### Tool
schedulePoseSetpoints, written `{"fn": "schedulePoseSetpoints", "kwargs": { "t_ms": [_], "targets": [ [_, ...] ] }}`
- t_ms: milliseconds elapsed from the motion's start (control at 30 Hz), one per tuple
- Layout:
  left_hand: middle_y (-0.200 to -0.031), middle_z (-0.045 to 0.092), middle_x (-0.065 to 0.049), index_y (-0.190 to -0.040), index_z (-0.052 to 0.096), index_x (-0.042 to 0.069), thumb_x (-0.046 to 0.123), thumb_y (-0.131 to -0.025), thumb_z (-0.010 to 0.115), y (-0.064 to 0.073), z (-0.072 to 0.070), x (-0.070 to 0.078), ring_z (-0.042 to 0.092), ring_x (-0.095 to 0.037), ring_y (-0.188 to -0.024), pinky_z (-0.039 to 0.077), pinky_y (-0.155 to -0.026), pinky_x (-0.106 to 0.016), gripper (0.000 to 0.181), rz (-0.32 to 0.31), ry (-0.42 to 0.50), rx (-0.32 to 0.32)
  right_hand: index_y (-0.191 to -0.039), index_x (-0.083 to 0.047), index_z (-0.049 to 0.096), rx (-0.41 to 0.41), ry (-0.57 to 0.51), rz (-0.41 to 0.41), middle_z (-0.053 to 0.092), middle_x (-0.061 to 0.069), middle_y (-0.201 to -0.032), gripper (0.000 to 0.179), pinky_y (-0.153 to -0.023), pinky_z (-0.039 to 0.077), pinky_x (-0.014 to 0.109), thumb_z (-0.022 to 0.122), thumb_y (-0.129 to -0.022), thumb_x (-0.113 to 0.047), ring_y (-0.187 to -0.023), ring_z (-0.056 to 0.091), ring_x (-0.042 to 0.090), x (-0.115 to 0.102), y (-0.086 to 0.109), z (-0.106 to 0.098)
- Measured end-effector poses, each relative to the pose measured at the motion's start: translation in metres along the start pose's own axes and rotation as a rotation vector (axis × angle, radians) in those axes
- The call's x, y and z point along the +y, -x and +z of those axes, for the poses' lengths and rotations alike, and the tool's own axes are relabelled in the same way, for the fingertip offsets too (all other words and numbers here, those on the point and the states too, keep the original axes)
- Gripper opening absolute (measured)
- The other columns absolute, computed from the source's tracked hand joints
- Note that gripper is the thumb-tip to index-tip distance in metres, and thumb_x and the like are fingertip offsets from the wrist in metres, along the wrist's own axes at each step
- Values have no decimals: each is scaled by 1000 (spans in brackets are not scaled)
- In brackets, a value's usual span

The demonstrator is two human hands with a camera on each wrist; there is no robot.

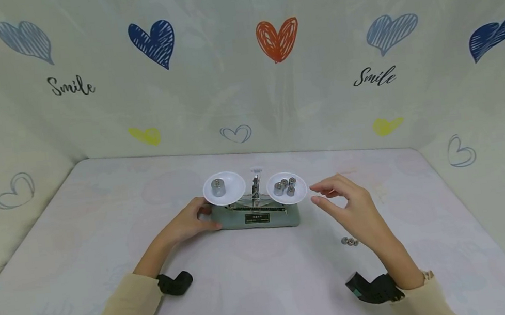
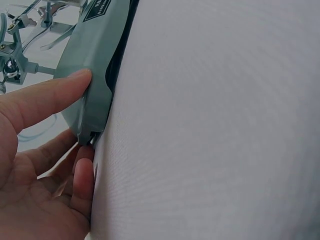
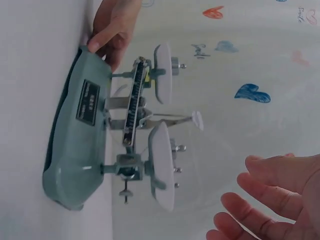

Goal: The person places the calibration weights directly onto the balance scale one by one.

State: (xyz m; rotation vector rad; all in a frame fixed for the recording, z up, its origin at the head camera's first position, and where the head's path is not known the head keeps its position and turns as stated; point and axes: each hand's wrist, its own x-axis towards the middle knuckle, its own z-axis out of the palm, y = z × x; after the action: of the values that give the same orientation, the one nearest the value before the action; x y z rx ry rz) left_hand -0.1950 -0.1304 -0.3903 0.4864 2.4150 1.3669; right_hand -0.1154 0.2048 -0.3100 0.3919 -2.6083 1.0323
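A balance scale (image 1: 283, 218) with a green base and two white pans stands on the table. One large metal weight (image 1: 218, 187) sits on its left pan (image 1: 235, 190); several smaller weights (image 1: 278, 189) stand on the right pan (image 1: 303, 192). My left hand (image 1: 188, 221) grips the left end of the base. In the left wrist view its thumb (image 2: 70, 92) presses the front face while the other fingers curl by the end and bottom edge. Just right of the right pan is my right hand (image 1: 353, 207), fingers loosely bent, thumb apart, holding nothing.
Several small weights (image 1: 350, 241) lie on the white-covered table (image 1: 258, 287) beneath the right wrist. A pale curtain (image 1: 221, 88) printed with hearts rises behind and along both sides. Each wrist carries a black camera (image 1: 374, 289).
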Motion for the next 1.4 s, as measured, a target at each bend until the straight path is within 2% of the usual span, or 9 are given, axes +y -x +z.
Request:
{"fn": "schedulePoseSetpoints", "kwargs": {
  "t_ms": [167,333,667,1000,1400],
  "targets": [
    [-131,44,-23,-133,42,-2,13,-75,76,0,0,-2,44,-39,-117,38,-96,-53,68,7,7,3,-107,-12,66,-20,11,58,64,-1,-103,22,-79,44,12,66,-87,-21,-90,56,6,23,17,-8],
    [-132,44,-23,-134,42,-1,13,-75,76,0,-1,-2,44,-39,-118,37,-97,-53,69,-3,8,5,-108,-11,66,-45,11,114,64,2,-104,23,-78,46,14,65,-88,-21,-87,53,-5,44,32,-12],
    [-131,44,-23,-133,43,-1,13,-75,76,0,-1,-3,44,-39,-117,38,-96,-52,68,1,24,3,-106,-10,66,-133,64,211,62,-1,-103,23,-75,48,19,65,-88,-23,-85,51,-4,75,58,-12],
    [-132,43,-23,-133,42,-1,12,-75,76,-1,0,-3,44,-39,-117,38,-96,-52,68,9,33,2,-93,-13,69,-124,60,215,62,-5,-93,11,-72,46,20,69,-83,-17,-80,49,-2,84,67,-2],
    [-133,41,-23,-136,39,-1,14,-76,76,-1,1,-3,43,-39,-118,38,-97,-52,72,-31,16,11,-90,-14,67,-146,107,224,61,-3,-92,10,-73,47,20,71,-81,-15,-80,49,-2,88,69,3]
  ]
}}
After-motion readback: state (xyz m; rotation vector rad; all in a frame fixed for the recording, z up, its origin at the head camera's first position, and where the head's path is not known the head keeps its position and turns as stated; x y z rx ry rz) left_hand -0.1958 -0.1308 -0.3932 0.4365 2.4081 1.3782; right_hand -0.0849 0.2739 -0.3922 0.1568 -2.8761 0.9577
